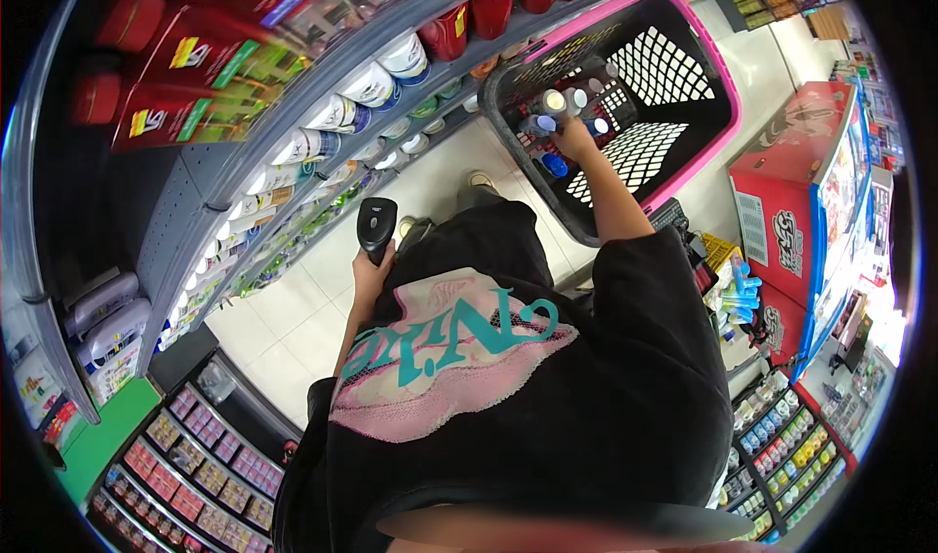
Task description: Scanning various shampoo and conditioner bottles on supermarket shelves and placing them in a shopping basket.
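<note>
My left hand (372,269) is closed around the handle of a black handheld barcode scanner (377,223), held upright beside my body. My right hand (574,140) reaches down into a deep black plastic shopping basket with a pink rim (722,62). Its fingers are among several capped bottles: one with a pale cream cap (553,101), one with a whitish cap (577,98), one with a lilac-blue cap (543,123) and one with a bright blue cap (555,164). The fingertips are partly hidden, so whether they grip a bottle is unclear.
Shelves of white-and-blue tubs (403,58) and red bottles (443,34) run along the left and top. Large red boxes (777,223) stand right of the basket, near a yellow basket (722,252). Display racks (198,472) fill the lower left.
</note>
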Available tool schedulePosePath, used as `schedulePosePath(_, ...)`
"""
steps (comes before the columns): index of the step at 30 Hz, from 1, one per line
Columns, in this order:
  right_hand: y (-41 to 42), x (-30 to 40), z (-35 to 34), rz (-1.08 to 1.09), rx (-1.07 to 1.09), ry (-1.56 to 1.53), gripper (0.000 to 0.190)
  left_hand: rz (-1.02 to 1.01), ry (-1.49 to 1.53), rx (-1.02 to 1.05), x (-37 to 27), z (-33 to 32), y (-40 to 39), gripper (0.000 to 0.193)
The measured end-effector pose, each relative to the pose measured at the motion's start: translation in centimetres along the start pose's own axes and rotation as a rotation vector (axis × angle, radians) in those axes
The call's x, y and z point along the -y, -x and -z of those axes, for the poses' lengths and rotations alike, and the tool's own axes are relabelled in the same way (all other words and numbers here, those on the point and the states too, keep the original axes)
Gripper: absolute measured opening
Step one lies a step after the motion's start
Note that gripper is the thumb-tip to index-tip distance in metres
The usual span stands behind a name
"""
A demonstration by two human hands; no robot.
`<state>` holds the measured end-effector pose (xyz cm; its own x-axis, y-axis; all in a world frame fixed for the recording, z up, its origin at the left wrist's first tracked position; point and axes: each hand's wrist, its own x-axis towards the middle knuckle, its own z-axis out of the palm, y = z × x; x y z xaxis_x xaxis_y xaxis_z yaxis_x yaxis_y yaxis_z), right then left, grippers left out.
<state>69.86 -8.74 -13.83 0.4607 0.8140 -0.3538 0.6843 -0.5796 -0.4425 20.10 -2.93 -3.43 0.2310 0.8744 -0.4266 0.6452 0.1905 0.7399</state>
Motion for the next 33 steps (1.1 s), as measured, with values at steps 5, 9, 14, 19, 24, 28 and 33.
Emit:
schedulePosePath(5,-1.9,-1.1,-4.7,-0.229,0.088,-0.017,0.063,0.019,-0.022,-0.036,-0.8,-0.5,1.9,0.031)
schedulePosePath(9,-3.2,-0.6,-6.1,-0.344,0.097,0.033,0.055,0.135,0.025,-0.112,-1.9,-1.3,3.5,0.031)
schedulePosePath(14,-3.8,-0.9,-5.3,-0.314,0.141,0.131,0.046,0.102,0.028,-0.143,-2.3,-1.9,4.1,0.03)
schedulePosePath(19,-1.6,-0.1,-2.5,-0.224,0.115,0.088,0.053,0.06,-0.017,-0.149,-1.5,-2.4,3.4,0.03)
schedulePosePath(24,1.4,-0.2,-0.2,-0.269,0.01,0.013,0.05,-0.002,-0.018,-0.057,-0.4,-2.4,2.0,0.03)
schedulePosePath(28,2.9,-1.0,2.4,-0.198,-0.095,-0.045,0.046,-0.023,-0.09,0.017,-1.3,-2.3,1.1,0.03)
schedulePosePath(33,5.7,-0.3,6.8,-0.109,-0.19,-0.027,0.046,0.04,-0.07,0.048,-1.5,-1.9,0.4,0.034)
